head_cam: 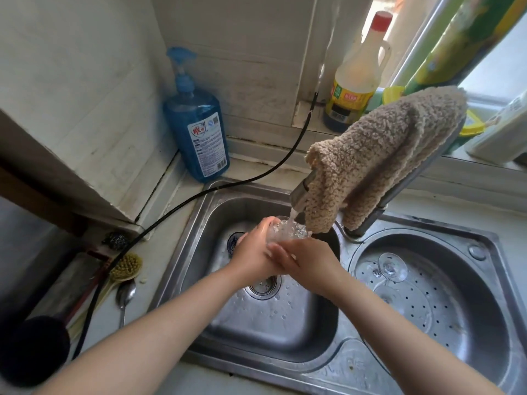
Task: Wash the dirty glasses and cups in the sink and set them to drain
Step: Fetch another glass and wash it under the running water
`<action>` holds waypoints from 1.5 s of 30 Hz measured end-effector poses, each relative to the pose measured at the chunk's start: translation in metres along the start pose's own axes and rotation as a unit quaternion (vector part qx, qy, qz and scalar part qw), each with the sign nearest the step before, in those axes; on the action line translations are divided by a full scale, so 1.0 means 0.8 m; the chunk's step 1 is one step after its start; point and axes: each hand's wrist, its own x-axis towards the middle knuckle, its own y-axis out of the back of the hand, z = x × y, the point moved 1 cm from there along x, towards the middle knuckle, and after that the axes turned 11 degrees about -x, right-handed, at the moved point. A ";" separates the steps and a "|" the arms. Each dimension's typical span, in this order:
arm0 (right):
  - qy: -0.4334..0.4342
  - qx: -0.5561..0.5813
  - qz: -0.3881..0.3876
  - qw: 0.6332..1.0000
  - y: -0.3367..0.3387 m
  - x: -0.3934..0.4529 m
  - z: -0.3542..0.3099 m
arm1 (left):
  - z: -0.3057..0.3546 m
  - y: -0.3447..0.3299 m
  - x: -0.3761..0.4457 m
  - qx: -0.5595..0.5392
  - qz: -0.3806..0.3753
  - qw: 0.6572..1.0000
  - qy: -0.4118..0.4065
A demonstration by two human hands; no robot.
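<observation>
Both hands, the left hand [253, 246] and right hand [306, 259], clasped a clear glass [288, 230] under the running tap [302, 192]; soap bottle [196, 129] label was unreadable.

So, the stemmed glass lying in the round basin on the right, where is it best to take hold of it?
Probably by the stem, coming from above: the stemmed glass lies on its side in the round basin, its foot turned up and nothing covering it.
</observation>
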 end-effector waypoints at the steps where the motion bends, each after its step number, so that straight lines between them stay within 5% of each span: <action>1: 0.037 0.005 0.001 0.999 0.005 -0.008 0.008 | -0.003 0.006 0.000 -0.017 -0.027 0.999 0.006; 5: 0.075 0.011 -0.016 0.997 0.001 -0.020 0.028 | -0.009 0.017 -0.005 -0.088 -0.106 0.990 0.013; 9: -0.012 0.124 0.030 0.992 -0.001 -0.016 0.006 | -0.027 0.009 -0.008 -0.168 -0.111 0.979 0.038; 16: -0.178 0.150 -0.011 0.973 -0.016 0.011 -0.021 | -0.029 -0.026 -0.033 0.100 0.115 0.987 -0.046; 19: -0.220 0.199 0.006 0.955 -0.015 0.021 -0.011 | -0.019 -0.018 -0.019 0.187 0.115 0.972 -0.084; 22: -0.161 0.253 -0.054 0.952 0.003 0.015 0.000 | -0.007 0.004 -0.006 0.152 0.049 0.987 -0.025; 25: -0.036 0.147 -0.027 0.988 0.010 -0.003 0.022 | 0.004 0.028 -0.002 -0.045 -0.053 0.997 0.024; 28: 0.008 0.105 -0.014 0.994 0.010 -0.013 0.036 | 0.006 0.041 -0.001 -0.080 -0.137 0.987 0.023; 33: -0.023 0.129 -0.063 0.989 0.016 -0.006 -0.007 | 0.001 0.020 -0.003 -0.068 -0.104 0.992 -0.010; 38: -0.100 0.116 -0.027 0.988 -0.005 0.012 -0.029 | -0.004 0.001 -0.008 -0.010 0.032 0.997 -0.070; 42: 0.007 0.080 0.025 0.996 -0.004 -0.005 -0.003 | -0.002 0.020 -0.002 -0.033 -0.025 0.999 -0.019; 45: -0.020 0.125 0.016 0.992 0.002 -0.007 0.020 | 0.002 0.029 -0.004 -0.130 -0.075 0.989 0.016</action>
